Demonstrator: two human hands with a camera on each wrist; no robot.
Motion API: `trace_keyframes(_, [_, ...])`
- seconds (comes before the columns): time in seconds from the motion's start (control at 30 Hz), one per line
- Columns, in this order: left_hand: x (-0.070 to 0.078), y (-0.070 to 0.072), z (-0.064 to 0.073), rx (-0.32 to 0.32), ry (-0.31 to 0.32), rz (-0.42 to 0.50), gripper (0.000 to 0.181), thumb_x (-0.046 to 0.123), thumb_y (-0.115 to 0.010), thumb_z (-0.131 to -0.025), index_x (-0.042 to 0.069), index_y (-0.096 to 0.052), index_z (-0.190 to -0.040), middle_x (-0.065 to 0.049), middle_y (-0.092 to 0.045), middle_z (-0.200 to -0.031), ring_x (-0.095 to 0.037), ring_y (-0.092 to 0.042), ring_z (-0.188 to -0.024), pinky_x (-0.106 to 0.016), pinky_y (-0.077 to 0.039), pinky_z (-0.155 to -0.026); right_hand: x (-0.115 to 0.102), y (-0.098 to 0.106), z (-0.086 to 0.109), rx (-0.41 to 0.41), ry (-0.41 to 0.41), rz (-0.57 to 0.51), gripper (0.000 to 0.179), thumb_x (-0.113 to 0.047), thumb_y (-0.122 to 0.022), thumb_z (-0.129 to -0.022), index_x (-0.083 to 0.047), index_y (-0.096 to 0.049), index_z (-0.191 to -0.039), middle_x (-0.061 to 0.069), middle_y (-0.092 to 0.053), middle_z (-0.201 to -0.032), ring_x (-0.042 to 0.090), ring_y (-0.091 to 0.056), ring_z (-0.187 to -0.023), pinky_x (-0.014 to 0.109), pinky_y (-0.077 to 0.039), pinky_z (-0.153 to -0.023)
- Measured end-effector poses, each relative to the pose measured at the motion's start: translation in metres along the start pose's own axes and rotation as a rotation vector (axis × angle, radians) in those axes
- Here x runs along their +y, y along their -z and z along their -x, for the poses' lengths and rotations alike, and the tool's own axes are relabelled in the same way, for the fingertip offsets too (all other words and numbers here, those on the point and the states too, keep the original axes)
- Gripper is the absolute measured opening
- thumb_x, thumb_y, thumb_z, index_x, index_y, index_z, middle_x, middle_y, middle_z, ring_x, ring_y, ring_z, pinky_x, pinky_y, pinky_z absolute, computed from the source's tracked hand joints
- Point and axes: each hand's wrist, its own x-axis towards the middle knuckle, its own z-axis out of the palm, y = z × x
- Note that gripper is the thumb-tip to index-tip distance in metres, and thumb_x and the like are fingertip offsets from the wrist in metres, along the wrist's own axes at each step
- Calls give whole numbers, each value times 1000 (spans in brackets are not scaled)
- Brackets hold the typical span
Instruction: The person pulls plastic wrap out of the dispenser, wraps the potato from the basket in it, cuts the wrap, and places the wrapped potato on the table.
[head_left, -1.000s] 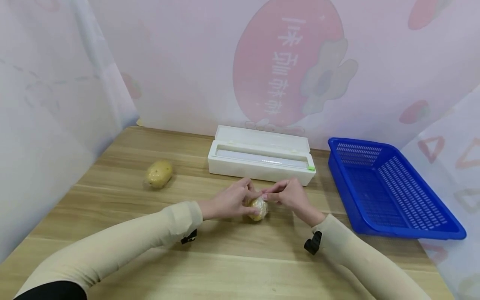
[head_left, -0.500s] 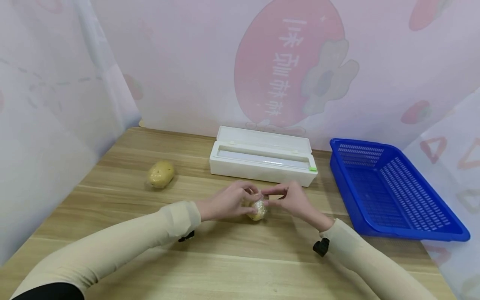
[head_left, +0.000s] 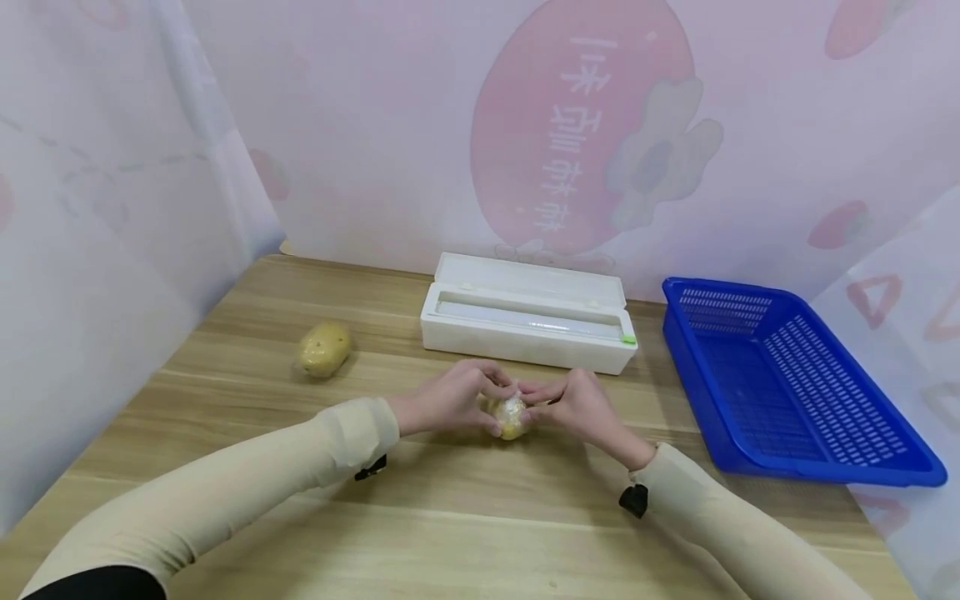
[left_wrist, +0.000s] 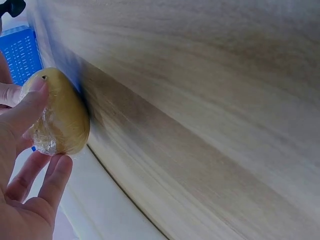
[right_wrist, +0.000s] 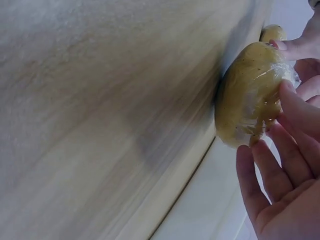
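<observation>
A potato covered in clear plastic wrap sits on the wooden table between both hands. My left hand grips it from the left, thumb at the near side and fingers at the far side. From the right, my right hand holds the same potato, thumb and fingertips pressed on the film. In the left wrist view the potato shows smooth yellow skin with crinkled film toward the fingers. The right wrist view shows the potato with shiny, creased film under the right thumb.
A second potato, glossy as if wrapped, lies at the left. Behind the hands stands a white cling film box with its lid up and a roll inside. A blue plastic basket is at the right. Printed cloth hangs behind the table.
My right hand drew slightly away from the potato, then came back, and its thumb and fingers now press on the film. My left hand has stayed on the potato.
</observation>
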Motion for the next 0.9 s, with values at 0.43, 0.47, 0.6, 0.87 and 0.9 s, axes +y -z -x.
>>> trace_keyframes(0.43, [0, 3, -1, -2, 44, 32, 58, 26, -91, -67, 2, -69, -115, -5, -64, -113, -19, -60, -100, -29, -48, -91, -14, -12, 2, 108, -111, -19, 12, -16, -88, -74, -14, -80, -83, -8, -73, -96, 11, -70, -82, 26, -50, -60])
trace_keyframes(0.47, [0, 2, -1, 1, 43, 35, 58, 26, -91, -67, 2, -69, -115, -5, -64, -113, -19, -60, -100, -29, -48, -91, -14, -12, 2, 119, -124, -18, 12, -17, -88, -74, -15, -80, -83, -8, -73, -95, 11, -68, -74, 24, -45, -53])
trace_keyframes(0.6, [0, 1, -2, 14, 30, 39, 58, 26, -91, -67, 2, -68, -115, -5, -64, -112, -19, -61, -100, -29, -48, -91, -12, -11, 0, 120, -155, -43, 10, -19, -87, -75, -16, -80, -82, -9, -73, -92, 10, -53, -52, 23, -27, -44])
trace_keyframes(0.87, [-2, 3, -7, 5, -44, -19, 58, 29, -89, -72, 3, -69, -119, -8, -66, -115, -20, -60, -105, -30, -48, -92, 6, 8, -2, -66, -46, -135, 25, -23, -85, -79, -17, -79, -103, -4, -71, -108, 9, -53, -62, 21, -46, -56])
trace_keyframes(0.9, [-2, 3, -7, 0, -50, -21, 58, 29, -89, -72, 3, -69, -120, -7, -65, -116, -20, -60, -105, -30, -48, -92, 8, 10, 0, -89, -19, -142, 33, -22, -86, -78, -15, -77, -109, -2, -71, -112, 12, -61, -72, 24, -52, -62])
